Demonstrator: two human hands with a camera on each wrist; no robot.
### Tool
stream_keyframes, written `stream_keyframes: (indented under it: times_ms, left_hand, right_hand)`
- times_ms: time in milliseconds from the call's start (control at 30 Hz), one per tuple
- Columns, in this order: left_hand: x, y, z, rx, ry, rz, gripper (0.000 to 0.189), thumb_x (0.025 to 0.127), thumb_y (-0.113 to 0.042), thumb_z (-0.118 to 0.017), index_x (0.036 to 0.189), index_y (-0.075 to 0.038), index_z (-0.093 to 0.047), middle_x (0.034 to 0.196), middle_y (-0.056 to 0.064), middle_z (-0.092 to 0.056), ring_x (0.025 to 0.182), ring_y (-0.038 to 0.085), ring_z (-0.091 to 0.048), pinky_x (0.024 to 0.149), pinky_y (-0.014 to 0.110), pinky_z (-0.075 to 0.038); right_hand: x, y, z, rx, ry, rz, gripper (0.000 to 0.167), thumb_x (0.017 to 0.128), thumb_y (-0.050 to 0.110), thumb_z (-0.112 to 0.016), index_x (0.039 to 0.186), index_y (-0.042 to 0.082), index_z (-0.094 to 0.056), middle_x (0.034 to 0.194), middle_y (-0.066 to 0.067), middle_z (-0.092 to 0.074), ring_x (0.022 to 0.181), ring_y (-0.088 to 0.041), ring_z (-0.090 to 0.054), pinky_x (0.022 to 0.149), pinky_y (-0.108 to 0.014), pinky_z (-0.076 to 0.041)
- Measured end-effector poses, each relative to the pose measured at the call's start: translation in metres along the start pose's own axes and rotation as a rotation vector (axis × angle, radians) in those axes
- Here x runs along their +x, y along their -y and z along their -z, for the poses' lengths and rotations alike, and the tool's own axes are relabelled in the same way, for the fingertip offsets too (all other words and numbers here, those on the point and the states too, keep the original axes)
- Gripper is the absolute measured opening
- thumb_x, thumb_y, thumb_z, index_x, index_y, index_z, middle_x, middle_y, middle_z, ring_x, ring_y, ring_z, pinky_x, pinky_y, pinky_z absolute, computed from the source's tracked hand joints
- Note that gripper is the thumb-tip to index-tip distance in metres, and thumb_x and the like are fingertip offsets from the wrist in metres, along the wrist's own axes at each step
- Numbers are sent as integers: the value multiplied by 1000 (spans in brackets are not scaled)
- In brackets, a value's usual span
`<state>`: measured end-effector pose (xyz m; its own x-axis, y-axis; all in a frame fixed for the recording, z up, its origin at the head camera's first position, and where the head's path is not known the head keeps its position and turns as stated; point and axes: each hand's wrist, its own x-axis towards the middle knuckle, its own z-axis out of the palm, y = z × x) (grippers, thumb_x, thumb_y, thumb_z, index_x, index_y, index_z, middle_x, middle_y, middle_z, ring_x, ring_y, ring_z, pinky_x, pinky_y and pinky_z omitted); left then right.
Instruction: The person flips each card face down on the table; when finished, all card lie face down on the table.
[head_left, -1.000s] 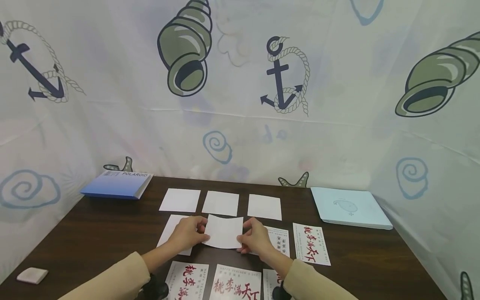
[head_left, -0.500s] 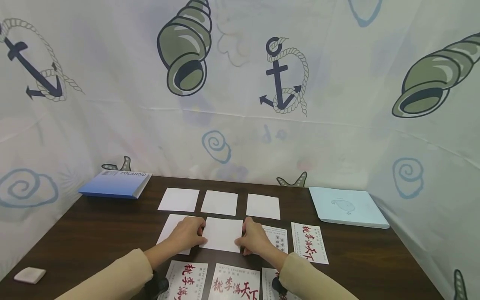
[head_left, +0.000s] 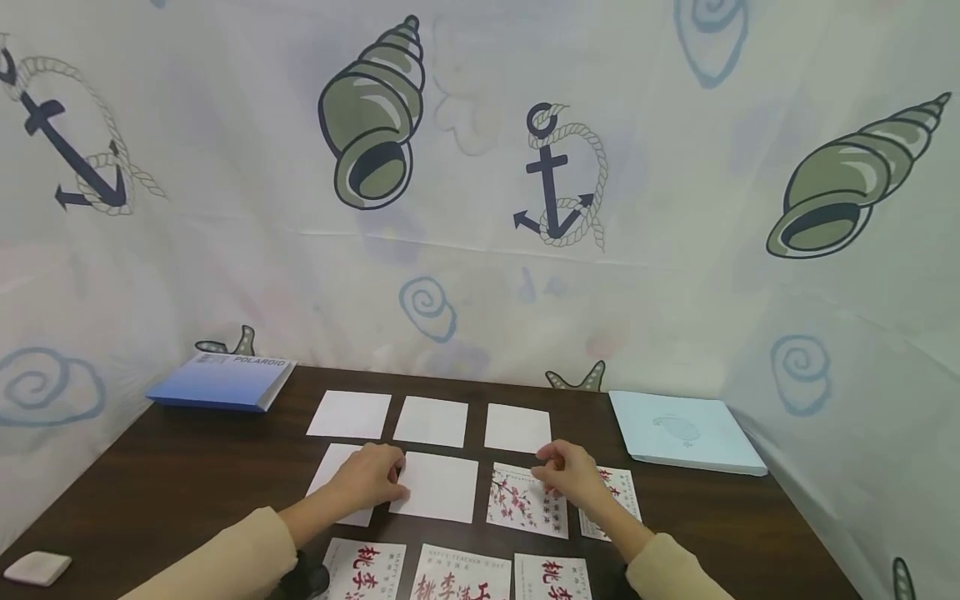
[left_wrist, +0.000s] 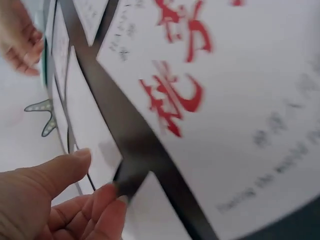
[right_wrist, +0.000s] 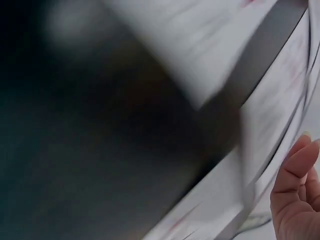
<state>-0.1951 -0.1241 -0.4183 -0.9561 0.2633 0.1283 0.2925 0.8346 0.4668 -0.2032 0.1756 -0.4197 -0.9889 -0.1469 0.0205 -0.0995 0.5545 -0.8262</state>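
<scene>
A: Clock centred on the middle white card (head_left: 435, 487), twelve at the far side: what was found nearest?

B: Red-lettered cards (head_left: 363, 571) were set at seven, six and four o'clock, all cut off by the head view's lower edge. Both sleeves (head_left: 232, 554) were cut off there too.

A: And the left hand (head_left: 366, 478)?

B: It was placed at nine, back of the hand upward, fingers turned inward. Thumb and fingers were held apart by the card's nine o'clock edge; whether the edge was touched could not be told. A neighbouring blank card (head_left: 327, 465), also at nine, was partly covered by that hand.

A: The right hand (head_left: 567, 477)?

B: It was held above the cards at three, fingers loosely curled, nothing gripped. The blossom card (head_left: 517, 500) was overlapped at one corner, and a lettered card beyond it (head_left: 622, 487) was partly hidden. The right wrist view was blurred and largely blocked by a dark shape.

A: And the middle white card itself?

B: It was laid on the dark table (head_left: 727, 517), between the neighbouring blank card and the blossom card.

A: Farther off?

B: Three far blank cards (head_left: 431, 422) were lined up at ten, twelve and two. A blue POLAROID-lettered block (head_left: 221, 382) was seen at ten, a pale blue slab (head_left: 720, 433) nearly at three, its drawing too faint to be made out. Behind, a printed cloth (head_left: 487, 192) was hung.
</scene>
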Motion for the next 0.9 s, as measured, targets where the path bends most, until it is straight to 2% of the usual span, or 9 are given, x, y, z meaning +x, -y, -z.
stream_keyframes:
  times_ms: [167, 300, 400, 533, 633, 900]
  left_hand:
    - [14, -15, -6, -61, -10, -51, 29, 70, -13, -81, 93, -2, -66, 67, -2, -56, 57, 9, -46, 50, 24, -38]
    - [26, -34, -21, -163, 58, -141, 36, 72, -15, -79, 102, 1, -65, 74, 1, -61, 60, 9, -49, 52, 23, -40]
    - [34, -45, -33, -219, 105, -178, 42, 72, -17, -79, 106, 2, -64, 76, 2, -61, 61, 9, -49, 52, 22, -41]
    - [42, -55, -43, -248, 133, -168, 47, 70, -17, -80, 109, 4, -63, 75, 1, -58, 61, 9, -48, 52, 21, -40]
    - [47, -61, -48, -232, 137, -164, 48, 69, -16, -81, 109, 4, -62, 75, 1, -57, 62, 10, -47, 53, 22, -39]
    - [59, -71, -57, -200, 174, -129, 49, 69, -15, -82, 110, 4, -62, 78, 3, -58, 68, 12, -49, 59, 26, -42]
  right_hand:
    - [-5, -23, 18, -72, -34, -37, 27, 79, 4, -71, 103, -2, -62, 74, -3, -53, 62, -13, -50, 53, -22, -46]
    - [-6, -28, 22, -168, -24, -19, 32, 75, 4, -75, 103, -1, -62, 76, -3, -53, 67, -14, -48, 55, -22, -41]
    - [-6, -29, 22, -241, 2, 6, 35, 72, 5, -78, 102, 0, -61, 77, -3, -52, 70, -14, -46, 59, -23, -38]
    - [-4, -27, 23, -326, 47, 39, 36, 69, 8, -81, 98, 3, -59, 79, -3, -51, 72, -14, -45, 60, -25, -38]
    - [-1, -25, 25, -367, 67, 48, 37, 68, 9, -82, 94, 5, -57, 81, -4, -50, 74, -15, -45, 63, -28, -38]
    - [2, -26, 33, -383, 93, 55, 41, 66, 9, -83, 89, 7, -50, 80, -4, -49, 74, -15, -44, 62, -27, -37]
